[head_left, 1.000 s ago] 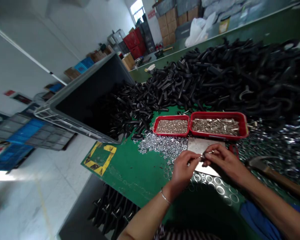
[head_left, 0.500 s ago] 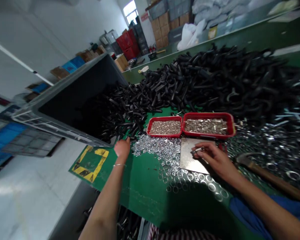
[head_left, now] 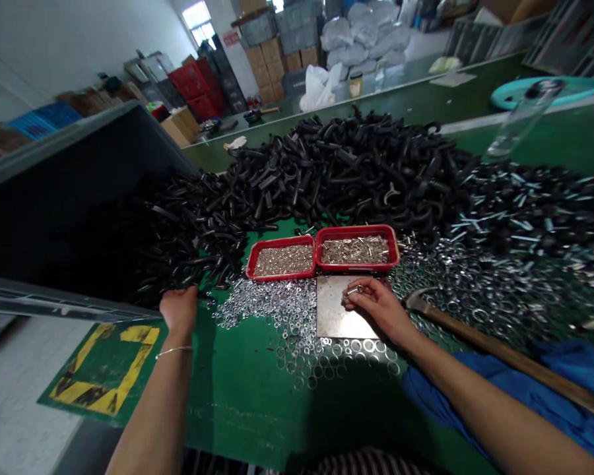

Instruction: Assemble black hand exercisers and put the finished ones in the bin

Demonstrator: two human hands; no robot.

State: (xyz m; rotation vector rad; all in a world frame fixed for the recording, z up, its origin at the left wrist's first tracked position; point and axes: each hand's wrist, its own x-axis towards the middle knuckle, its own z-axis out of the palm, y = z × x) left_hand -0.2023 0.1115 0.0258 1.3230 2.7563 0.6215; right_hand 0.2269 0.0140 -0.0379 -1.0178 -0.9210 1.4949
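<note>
My left hand (head_left: 179,309) is at the edge of a heap of black curved parts (head_left: 202,227) by the mouth of a big grey crate. Its fingers look curled, but the back of the hand hides most of them and whatever they hold. Over a flat metal plate (head_left: 339,316), the fingertips of my right hand (head_left: 376,303) pinch a small ridged metal piece (head_left: 354,292), which looks like a spring or thread. Just beyond the plate stand two red trays: a tray of tiny metal bits (head_left: 251,269) and a tray of small metal pins (head_left: 395,262).
Loose metal rings and nuts (head_left: 272,300) lie around the plate. To the right are a hammer (head_left: 475,340), a blue cloth (head_left: 455,389) and more metal parts. The grey crate (head_left: 148,142) bounds the left side. A clear bottle (head_left: 522,122) stands at the far right.
The view has swung to the right, so trays and plate appear further left. Both hands stay at about the same places on the bench, the right still pinching its small metal piece.
</note>
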